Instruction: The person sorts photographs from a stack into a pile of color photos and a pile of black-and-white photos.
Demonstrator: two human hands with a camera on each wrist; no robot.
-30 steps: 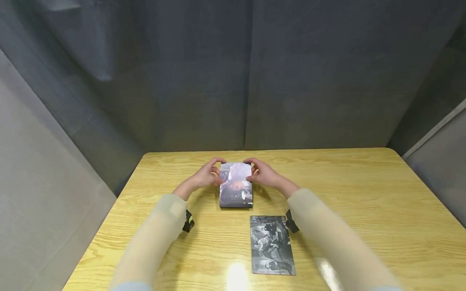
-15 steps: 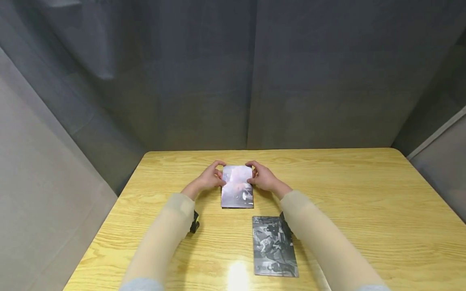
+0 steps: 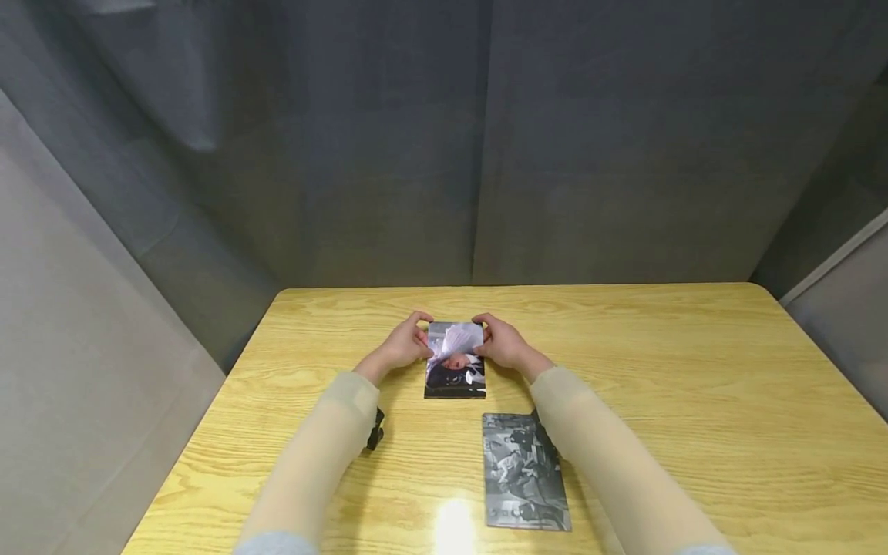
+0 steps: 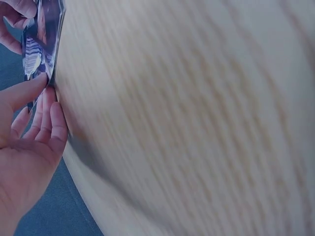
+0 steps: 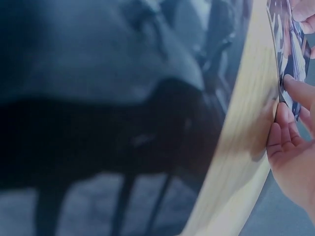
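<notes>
Both hands, the left hand and the right hand, pinch the far corners of a glossy colour photo tilted up off the desk, its near edge down, while a black-and-white photo already lies flat nearer.

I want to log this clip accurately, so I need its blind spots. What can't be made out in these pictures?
- Glossy photo held by the left hand and right hand: its far corners are covered by fingers in the head view; both wrist views show it nearly edge-on.
- Black-and-white print: its upper right edge is hidden by the right sleeve; details too small.
- Table: blurred in the left wrist view.
- Dark shapes beyond the table edge, right wrist view: too blurred to name.
</notes>
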